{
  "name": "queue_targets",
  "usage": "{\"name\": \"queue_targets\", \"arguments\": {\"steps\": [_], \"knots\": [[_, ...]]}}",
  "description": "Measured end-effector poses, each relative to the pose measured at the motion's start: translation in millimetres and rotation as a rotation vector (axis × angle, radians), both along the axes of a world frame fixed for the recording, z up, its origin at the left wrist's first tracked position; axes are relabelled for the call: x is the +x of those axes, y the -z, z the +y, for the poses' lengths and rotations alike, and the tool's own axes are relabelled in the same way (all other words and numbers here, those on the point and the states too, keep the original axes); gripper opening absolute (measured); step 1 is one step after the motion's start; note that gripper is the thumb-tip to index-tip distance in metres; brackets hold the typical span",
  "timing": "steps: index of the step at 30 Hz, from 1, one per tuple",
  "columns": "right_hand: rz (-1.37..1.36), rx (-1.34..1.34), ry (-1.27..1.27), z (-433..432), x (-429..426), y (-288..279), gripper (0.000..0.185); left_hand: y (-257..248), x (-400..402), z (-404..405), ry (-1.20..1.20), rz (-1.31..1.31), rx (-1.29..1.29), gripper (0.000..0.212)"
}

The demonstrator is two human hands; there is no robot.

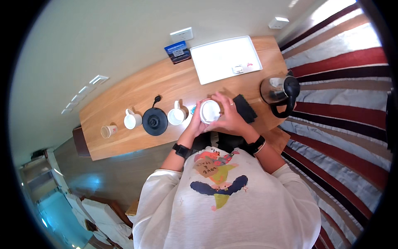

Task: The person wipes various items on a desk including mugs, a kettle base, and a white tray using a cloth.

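Observation:
Both of my hands are around a white round cup-like container (210, 111) above the front part of the wooden desk. My left hand (198, 122) grips its left side, and my right hand (229, 117) curves around the right side with thumb and fingers spread. The round white face of the container points up at me. A small blue patterned patch shows beside my left fingers; what it belongs to is hidden. Left of my hands stands a white mug (176, 116). A folded black cloth (245, 108) lies just right of my right hand.
A black kettle base (155, 121), a second white mug (133, 120) and a paper cup (108, 131) stand leftward on the desk (130, 93). Behind are a white tray (217, 57) and a blue card stand (178, 52). A glass kettle (276, 90) stands right, by a striped curtain (339, 105).

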State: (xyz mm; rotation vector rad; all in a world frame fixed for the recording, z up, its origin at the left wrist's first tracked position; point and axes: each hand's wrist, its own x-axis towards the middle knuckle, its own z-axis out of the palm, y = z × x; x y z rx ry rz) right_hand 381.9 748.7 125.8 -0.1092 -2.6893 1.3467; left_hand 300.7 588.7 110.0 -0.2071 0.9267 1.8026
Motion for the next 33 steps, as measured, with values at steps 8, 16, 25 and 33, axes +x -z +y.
{"name": "queue_targets", "arguments": {"steps": [8, 16, 25, 33], "knots": [[-0.626, 0.328, 0.493, 62.8, 29.4, 113.6, 0.087, -14.6, -26.3, -12.6, -0.071, 0.007, 0.106, 0.047], [-0.428, 0.269, 0.338, 74.8, 27.7, 131.7, 0.061, -92.2, -46.6, -14.4, -0.306, 0.040, 0.304, 0.048], [-0.050, -0.631, 0.397, 37.8, -14.3, -43.5, 0.042, -121.0, -30.2, -5.3, -0.408, 0.030, 0.360, 0.054], [0.573, 0.237, 0.114, -0.4, -37.1, -147.0, 0.040, -158.0, -7.2, 27.9, -0.413, 0.469, 0.083, 0.058]]}}
